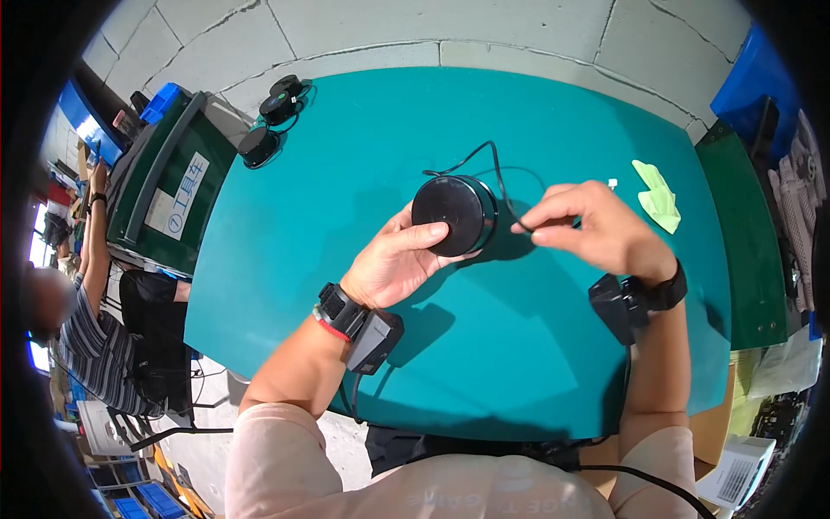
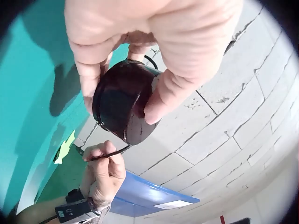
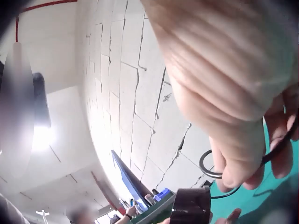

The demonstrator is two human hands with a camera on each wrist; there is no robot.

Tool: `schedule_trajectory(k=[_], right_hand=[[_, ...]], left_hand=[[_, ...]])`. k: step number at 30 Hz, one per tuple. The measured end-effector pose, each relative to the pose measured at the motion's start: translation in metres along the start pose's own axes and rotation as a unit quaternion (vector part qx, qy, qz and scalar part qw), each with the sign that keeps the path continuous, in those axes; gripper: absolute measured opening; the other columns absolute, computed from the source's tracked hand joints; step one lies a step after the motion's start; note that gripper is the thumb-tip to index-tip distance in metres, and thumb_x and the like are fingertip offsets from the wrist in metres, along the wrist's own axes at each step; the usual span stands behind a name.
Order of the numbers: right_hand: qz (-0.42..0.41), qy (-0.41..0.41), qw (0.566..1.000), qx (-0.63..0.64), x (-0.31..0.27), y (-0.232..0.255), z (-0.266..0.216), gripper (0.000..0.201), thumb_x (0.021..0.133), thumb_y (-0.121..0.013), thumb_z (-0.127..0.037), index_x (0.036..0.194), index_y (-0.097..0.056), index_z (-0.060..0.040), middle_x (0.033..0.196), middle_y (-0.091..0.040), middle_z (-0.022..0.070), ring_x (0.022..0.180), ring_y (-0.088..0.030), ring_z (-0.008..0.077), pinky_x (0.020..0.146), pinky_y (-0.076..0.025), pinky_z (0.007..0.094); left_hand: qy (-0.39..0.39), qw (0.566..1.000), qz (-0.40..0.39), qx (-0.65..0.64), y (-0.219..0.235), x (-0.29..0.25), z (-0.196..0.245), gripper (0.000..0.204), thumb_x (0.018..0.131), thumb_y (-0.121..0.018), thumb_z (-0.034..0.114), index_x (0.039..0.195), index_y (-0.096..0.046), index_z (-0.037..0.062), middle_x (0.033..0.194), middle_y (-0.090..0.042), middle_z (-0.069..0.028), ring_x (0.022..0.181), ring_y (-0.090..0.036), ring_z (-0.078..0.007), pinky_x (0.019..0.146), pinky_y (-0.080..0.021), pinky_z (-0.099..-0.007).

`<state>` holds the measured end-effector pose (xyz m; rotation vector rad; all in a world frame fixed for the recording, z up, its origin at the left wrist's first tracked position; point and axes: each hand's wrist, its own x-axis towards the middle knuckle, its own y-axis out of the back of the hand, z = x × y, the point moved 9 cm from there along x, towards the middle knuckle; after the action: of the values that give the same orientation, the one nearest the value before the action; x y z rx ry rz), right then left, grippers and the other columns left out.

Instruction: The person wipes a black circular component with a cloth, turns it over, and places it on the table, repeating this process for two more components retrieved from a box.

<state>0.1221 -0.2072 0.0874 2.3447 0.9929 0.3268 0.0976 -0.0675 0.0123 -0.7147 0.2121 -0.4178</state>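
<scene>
A round black puck-shaped device (image 1: pixel 451 212) with a glossy rim is held in my left hand (image 1: pixel 399 259), thumb on its flat face and fingers behind it. In the left wrist view the same black device (image 2: pixel 125 100) sits between thumb and fingers, clear of the table. Its thin black cable (image 1: pixel 497 169) arcs up and over to my right hand (image 1: pixel 596 227), which pinches it between thumb and fingertips to the right of the device. The right wrist view shows the black cable (image 3: pixel 211 175) looping out past the fingers of the right hand (image 3: pixel 233 93).
Several similar black devices (image 1: pixel 277 108) with cables lie at the back left of the green table (image 1: pixel 346 130). A yellow-green scrap (image 1: pixel 659 197) lies at the right. A dark green tool cart (image 1: pixel 164 186) borders the left side, where another person (image 1: pixel 104 346) sits. A block wall (image 1: pixel 484 35) stands behind.
</scene>
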Motion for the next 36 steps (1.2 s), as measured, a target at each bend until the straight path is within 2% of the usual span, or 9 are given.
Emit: schedule_trajectory(k=[5,7,9,13,16,19,22,30,36], right_hand=[[-0.027,0.012,0.978,-0.206,0.005,-0.032,0.001,0.016,0.074,-0.062,-0.007,0.089,-0.067,-0.0051,0.081,-0.061,0.0138,0.076,-0.058,0.0321,0.067,-0.046,0.0394],[-0.102,0.021,0.983,-0.155,0.001,-0.049,-0.001,0.015,0.075,-0.062,-0.007,0.089,-0.067,-0.0053,0.081,-0.061,0.0135,0.078,-0.059,0.0314,0.068,-0.046,0.0389],[-0.203,0.027,0.975,-0.082,-0.007,-0.070,-0.012,0.014,0.075,-0.062,-0.007,0.088,-0.067,-0.0059,0.083,-0.063,0.0127,0.082,-0.060,0.0299,0.070,-0.046,0.0384],[-0.248,0.067,0.966,-0.034,-0.011,-0.093,-0.030,0.013,0.074,-0.063,-0.008,0.087,-0.067,-0.0041,0.081,-0.061,0.0118,0.079,-0.059,0.0304,0.069,-0.046,0.0382],[-0.166,0.127,0.978,0.023,-0.003,-0.089,-0.029,0.013,0.072,-0.063,-0.006,0.084,-0.067,-0.0038,0.076,-0.058,0.0126,0.078,-0.056,0.0308,0.067,-0.044,0.0394],[0.132,0.166,0.948,-0.236,0.004,-0.039,-0.035,0.011,0.067,-0.061,0.001,0.074,-0.067,-0.0054,0.073,-0.048,0.0096,0.074,-0.047,0.0270,0.066,-0.040,0.0365],[0.218,0.141,0.904,-0.339,-0.001,-0.018,-0.044,0.007,0.068,-0.061,0.001,0.069,-0.064,-0.0051,0.074,-0.047,0.0082,0.074,-0.047,0.0256,0.067,-0.039,0.0346],[0.237,0.159,0.942,-0.178,0.005,-0.026,-0.021,0.016,0.068,-0.059,0.007,0.082,-0.061,-0.0023,0.079,-0.054,0.0094,0.073,-0.054,0.0277,0.064,-0.045,0.0367],[0.244,0.153,0.957,-0.024,0.009,-0.031,0.001,0.035,0.071,-0.054,0.011,0.104,-0.059,-0.0027,0.095,-0.062,0.0118,0.084,-0.062,0.0256,0.073,-0.050,0.0308]], left_hand=[[0.010,0.993,-0.025,-0.113,0.000,-0.002,-0.001,0.061,0.081,-0.063,0.021,0.130,-0.033,-0.0003,0.133,-0.034,-0.0232,0.128,-0.030,-0.0323,0.094,-0.045,-0.0428],[-0.012,0.984,-0.036,-0.171,0.002,0.001,0.004,0.067,0.082,-0.062,0.028,0.132,-0.028,-0.0011,0.139,-0.020,-0.0271,0.132,-0.019,-0.0364,0.090,-0.049,-0.0418],[-0.021,0.979,-0.022,-0.203,0.002,0.002,0.007,0.068,0.083,-0.061,0.030,0.133,-0.028,-0.0012,0.139,-0.021,-0.0270,0.132,-0.019,-0.0360,0.089,-0.050,-0.0420],[-0.021,0.988,0.009,-0.152,0.010,0.002,0.005,0.066,0.083,-0.059,0.039,0.132,-0.032,0.0037,0.136,-0.029,-0.0235,0.128,-0.028,-0.0346,0.081,-0.054,-0.0375],[-0.026,0.992,0.058,-0.105,0.017,-0.002,0.003,0.059,0.082,-0.058,0.041,0.128,-0.040,0.0082,0.128,-0.042,-0.0187,0.120,-0.040,-0.0331,0.080,-0.054,-0.0377],[-0.027,0.993,0.070,-0.096,0.017,-0.004,0.006,0.053,0.082,-0.058,0.041,0.123,-0.046,0.0100,0.121,-0.050,-0.0151,0.112,-0.048,-0.0316,0.086,-0.049,-0.0419],[-0.018,0.990,0.066,-0.126,0.016,-0.003,0.007,0.047,0.083,-0.057,0.039,0.120,-0.049,0.0096,0.117,-0.053,-0.0129,0.106,-0.052,-0.0304,0.095,-0.042,-0.0476],[0.028,0.993,0.098,-0.059,0.015,-0.002,-0.009,0.040,0.090,-0.049,0.033,0.117,-0.048,0.0032,0.118,-0.053,-0.0134,0.106,-0.054,-0.0275,0.095,-0.042,-0.0453],[0.025,0.998,0.054,-0.032,0.000,-0.003,0.001,0.029,0.085,-0.059,0.023,0.108,-0.054,0.0048,0.105,-0.059,-0.0075,0.093,-0.058,-0.0156,0.080,-0.048,-0.0309]])
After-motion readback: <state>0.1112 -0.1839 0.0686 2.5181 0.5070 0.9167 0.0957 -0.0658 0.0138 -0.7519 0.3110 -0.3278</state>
